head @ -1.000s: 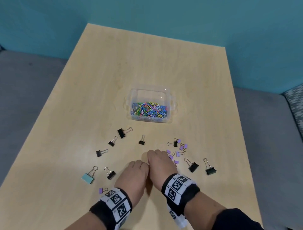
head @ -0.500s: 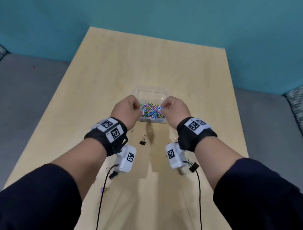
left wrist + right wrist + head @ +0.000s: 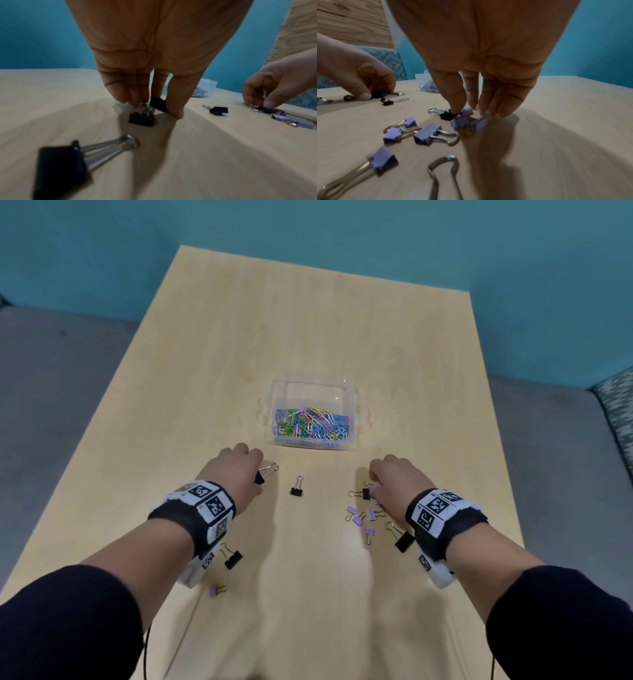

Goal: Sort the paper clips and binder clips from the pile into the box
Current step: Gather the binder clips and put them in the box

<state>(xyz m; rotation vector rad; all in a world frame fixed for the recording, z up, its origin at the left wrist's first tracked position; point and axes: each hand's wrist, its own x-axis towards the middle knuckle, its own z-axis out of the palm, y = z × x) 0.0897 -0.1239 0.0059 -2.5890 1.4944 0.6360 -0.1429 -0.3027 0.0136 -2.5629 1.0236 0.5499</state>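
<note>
The clear plastic box (image 3: pixel 356 419) stands mid-table with several coloured paper clips (image 3: pixel 310 424) in it. Just in front of it, my left hand (image 3: pixel 239 470) is down on the table and pinches a black binder clip (image 3: pixel 157 104) between thumb and fingers. A smaller black clip (image 3: pixel 141 119) lies right under that hand. My right hand (image 3: pixel 394 477) reaches into a cluster of small clips: its thumb touches a small black clip (image 3: pixel 447 115), and thumb and index finger close round a purple binder clip (image 3: pixel 467 112).
Other binder clips lie loose: a black one (image 3: pixel 296 491) between my hands, several purple ones (image 3: pixel 358 520) left of my right wrist, and black ones (image 3: pixel 404 541) (image 3: pixel 233 559) nearer me. A lone purple clip (image 3: pixel 213 591) is near the front. The table's right edge (image 3: pixel 513 508) is close to my right hand.
Half a second ago both hands were together over the box. They have since pulled back toward me, spread apart and dropped onto the binder clips at either side.
</note>
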